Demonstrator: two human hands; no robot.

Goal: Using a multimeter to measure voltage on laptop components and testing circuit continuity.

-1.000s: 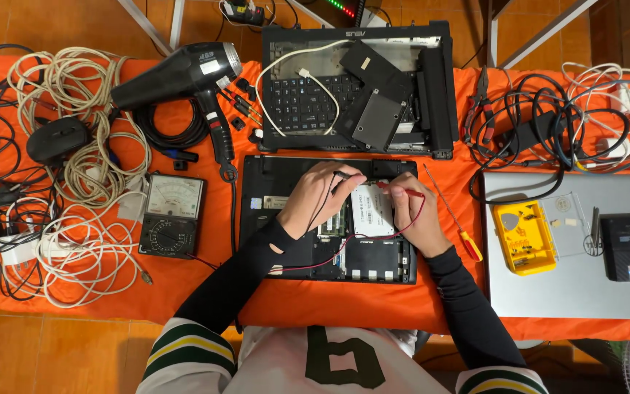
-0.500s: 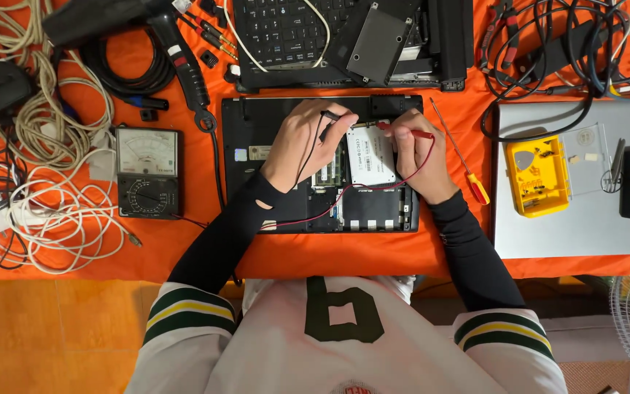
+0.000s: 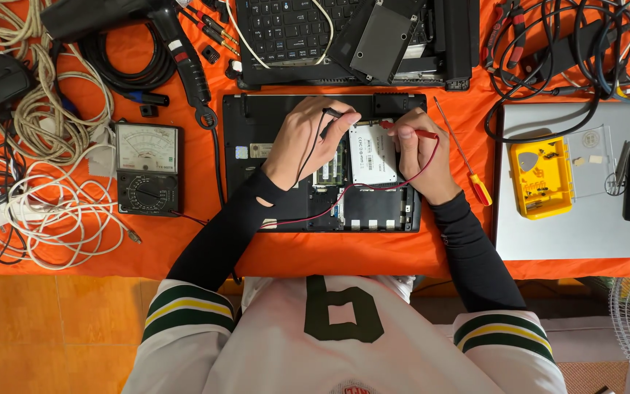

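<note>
Both hands are working over the opened laptop (image 3: 257, 175) at the table's near edge. The left hand (image 3: 306, 142) is pinching a black probe (image 3: 329, 114), the right hand (image 3: 418, 149) is gripping a red probe (image 3: 411, 133). Further left, the meter (image 3: 146, 168) is lying flat on the orange cloth (image 3: 205, 248).

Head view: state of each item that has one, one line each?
Opened laptop: bottom cover off, internals exposed.
Black probe: held in left hand.
Red probe: held in right hand.
Analog multimeter: lying flat, leads attached.
Yellow parts box: lid open.
</note>
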